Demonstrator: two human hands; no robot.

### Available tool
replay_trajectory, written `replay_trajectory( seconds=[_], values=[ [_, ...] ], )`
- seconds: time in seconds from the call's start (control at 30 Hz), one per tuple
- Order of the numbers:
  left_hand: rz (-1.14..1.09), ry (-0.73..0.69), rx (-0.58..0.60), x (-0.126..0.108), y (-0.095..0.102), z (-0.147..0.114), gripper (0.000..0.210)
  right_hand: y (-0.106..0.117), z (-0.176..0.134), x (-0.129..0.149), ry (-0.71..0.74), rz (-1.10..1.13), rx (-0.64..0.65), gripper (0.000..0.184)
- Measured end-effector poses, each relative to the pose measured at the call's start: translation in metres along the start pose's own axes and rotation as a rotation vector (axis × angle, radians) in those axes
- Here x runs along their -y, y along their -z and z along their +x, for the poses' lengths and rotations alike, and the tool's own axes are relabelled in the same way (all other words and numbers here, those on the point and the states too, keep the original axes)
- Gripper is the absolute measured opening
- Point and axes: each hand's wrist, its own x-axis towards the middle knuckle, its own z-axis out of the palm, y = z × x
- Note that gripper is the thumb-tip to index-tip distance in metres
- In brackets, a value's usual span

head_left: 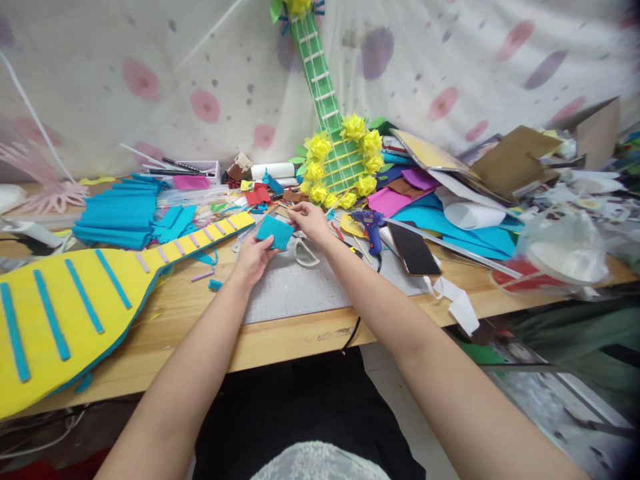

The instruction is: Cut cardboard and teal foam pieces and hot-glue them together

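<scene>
My left hand point(255, 259) is closed on a small square of blue paper point(275, 231), held above the grey cutting mat point(280, 293). Just to its right, the fingers of my right hand point(310, 222) are pinched together; what they hold, if anything, is too small to make out. Below that hand a pair of scissors point(305, 253) lies on the mat. At the left is a yellow paper instrument point(75, 293) with blue strips across its body and purple ones along its neck. A blue glue gun point(371, 230) rests right of my right hand.
A green paper guitar point(325, 100) with yellow flowers leans on the curtain. Blue crepe paper point(117, 212) lies at the left. A phone point(414, 248), stacked coloured sheets point(465, 233), brown cardboard point(515, 160) and a plastic-covered tub point(550, 257) fill the right. The glue gun's cord hangs over the table edge.
</scene>
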Motion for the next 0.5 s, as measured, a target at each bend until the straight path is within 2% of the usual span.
replay_trajectory(
  seconds=[0.13, 0.2, 0.3, 0.5],
  values=[
    [0.015, -0.004, 0.014, 0.0, 0.0015, 0.001, 0.024, -0.0014, -0.0032, 0.0023, 0.162, -0.081, 0.083, 0.012],
    [0.019, -0.004, 0.026, -0.0001, 0.0021, 0.0012, 0.025, -0.0041, -0.0034, 0.0035, 0.183, -0.111, 0.084, 0.012],
    [0.018, -0.003, 0.038, -0.0001, 0.0024, 0.001, 0.024, -0.0064, -0.0027, 0.0055, 0.128, -0.049, 0.061, 0.01],
    [0.011, -0.019, 0.058, -0.0003, 0.0036, 0.0019, 0.027, 0.0008, -0.0096, 0.0101, -0.029, 0.121, 0.118, 0.01]
  ],
)
